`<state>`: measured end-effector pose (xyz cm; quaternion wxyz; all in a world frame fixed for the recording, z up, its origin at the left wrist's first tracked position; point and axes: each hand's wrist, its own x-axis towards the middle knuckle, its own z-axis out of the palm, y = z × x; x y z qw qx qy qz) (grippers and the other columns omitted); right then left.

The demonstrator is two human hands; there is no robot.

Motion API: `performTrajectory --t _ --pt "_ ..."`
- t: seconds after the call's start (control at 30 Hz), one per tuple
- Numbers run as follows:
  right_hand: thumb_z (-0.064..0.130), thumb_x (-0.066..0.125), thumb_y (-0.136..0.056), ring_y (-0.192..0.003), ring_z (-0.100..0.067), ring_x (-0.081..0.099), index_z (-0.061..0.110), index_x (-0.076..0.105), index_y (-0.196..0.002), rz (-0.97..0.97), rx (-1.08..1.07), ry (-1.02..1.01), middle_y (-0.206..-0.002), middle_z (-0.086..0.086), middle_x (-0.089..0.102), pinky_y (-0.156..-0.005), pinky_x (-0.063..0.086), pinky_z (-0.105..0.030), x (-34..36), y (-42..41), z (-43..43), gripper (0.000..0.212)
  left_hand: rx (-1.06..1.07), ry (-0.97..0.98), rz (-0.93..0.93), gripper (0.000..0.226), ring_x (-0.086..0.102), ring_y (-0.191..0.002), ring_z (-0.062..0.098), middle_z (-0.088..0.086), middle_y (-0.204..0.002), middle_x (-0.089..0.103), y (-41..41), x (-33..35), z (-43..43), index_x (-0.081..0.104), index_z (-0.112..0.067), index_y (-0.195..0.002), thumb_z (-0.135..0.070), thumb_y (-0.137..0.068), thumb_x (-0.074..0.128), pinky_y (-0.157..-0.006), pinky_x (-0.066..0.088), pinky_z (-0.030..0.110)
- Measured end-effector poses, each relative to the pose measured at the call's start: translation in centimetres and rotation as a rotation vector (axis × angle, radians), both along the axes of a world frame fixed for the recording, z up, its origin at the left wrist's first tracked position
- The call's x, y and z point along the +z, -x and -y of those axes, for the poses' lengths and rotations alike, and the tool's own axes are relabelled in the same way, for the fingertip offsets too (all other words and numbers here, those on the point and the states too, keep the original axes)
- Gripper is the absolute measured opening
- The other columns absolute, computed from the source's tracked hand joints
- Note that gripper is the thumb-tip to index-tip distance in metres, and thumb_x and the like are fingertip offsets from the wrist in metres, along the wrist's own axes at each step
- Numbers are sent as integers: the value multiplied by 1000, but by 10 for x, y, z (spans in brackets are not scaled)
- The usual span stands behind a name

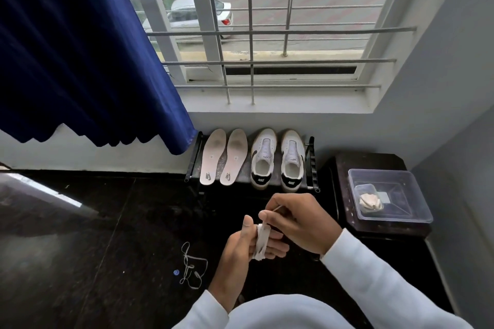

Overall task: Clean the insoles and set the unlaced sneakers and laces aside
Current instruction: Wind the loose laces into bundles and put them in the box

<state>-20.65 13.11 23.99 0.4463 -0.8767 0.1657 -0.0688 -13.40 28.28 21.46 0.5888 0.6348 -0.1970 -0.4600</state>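
Winding: the left hand [240, 246] keeps its fingers nearly straight, with the wound lace [261, 244] coiled round them and the thumb upright just beside the coil
Right hand: the right hand [299, 222] pinches the free end of that lace between thumb and forefinger, just above the coil, its other fingers curled
Loose lace: the loose lace [192, 266] lies in a tangle on the dark floor [80, 248], left of the left hand and apart from it
Insoles: the insoles [213, 157] lie side by side, tops up, on the low rack [193, 157] under the window
Sneakers: the unlaced sneakers [263, 157] stand beside them on the same rack, heels toward the person
Container: a clear container [417, 195] holding a crumpled cloth [370, 201] sits on a dark stool [374, 160] at the right
Handling: the lace looks light, flat and limp, so the coil probably slackens once tension drops; it is best pinched across all its turns when slid off the fingers
Floor lace: likely easiest lifted by one tip, letting the tangle fall open
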Motion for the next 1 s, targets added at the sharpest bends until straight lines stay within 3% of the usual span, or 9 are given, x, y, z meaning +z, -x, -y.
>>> performTrajectory --t 0.07,0.17,0.3,0.37,0.47,0.63,0.9,1.0 --pt "37 66 -90 -58 -9 59 20 69 -82 -18 -13 -128 -68 0 67 -57 48 -24 -9 0 -3 19 10 6 -10 81 72 -71 30 20 -75 75 -3 -1 -3 72 -1 -86 -60 -97 17 -69 57 32" --pt "40 63 -92 -68 -6 61 21 70 -86 -59 -53 -382 -74 4 68 -64 49 -23 -24 -1 -16 21 52 13 -38 74 64 -55 24 18 -57 67 -9 0 -9 68 -5 -69 -54 -95 19 -62 52 26" --pt "42 56 -94 -87 -13 67 20 72 -104 -19 -148 -718 -92 2 73 -76 54 -31 -36 0 -47 28 131 26 -129 70 50 -43 19 12 -46 53 -18 -3 -16 61 -6 -58 -51 -97 25 -60 49 24" --pt "35 54 -96 -98 -21 69 22 72 -111 30 -192 -774 -102 -4 74 -88 55 -41 -41 0 -62 27 180 27 -183 66 45 -41 18 10 -42 48 -23 -6 -18 59 -8 -54 -49 -97 31 -57 46 25" --pt "22 53 -98 -89 -26 71 17 71 -117 121 -218 -825 -95 -10 75 -90 55 -46 -48 -5 -76 26 195 30 -240 56 37 -35 14 1 -37 38 -32 -11 -20 54 -11 -52 -46 -93 41 -51 39 25" --pt "25 64 -88 -104 -16 70 20 75 -110 151 -383 -683 -104 -1 76 -97 53 -38 -62 -15 -87 25 179 29 -349 46 30 -29 7 -5 -34 30 -43 -20 -18 49 -12 -52 -42 -87 51 -41 28 19" --pt "20 63 -94 -90 -14 71 22 76 -98 112 -585 -499 -91 5 76 -85 56 -33 -72 -5 -87 13 40 -42 -401 47 31 -30 7 -5 -33 30 -43 -33 4 51 -11 -53 -37 -93 52 -41 31 18" --pt "19 61 -95 -86 -7 70 21 73 -96 74 -659 -425 -86 9 75 -79 55 -22 -75 6 -74 13 -5 -96 -364 52 33 -34 10 -3 -34 32 -33 -39 27 49 -12 -51 -36 -97 52 -47 35 21"
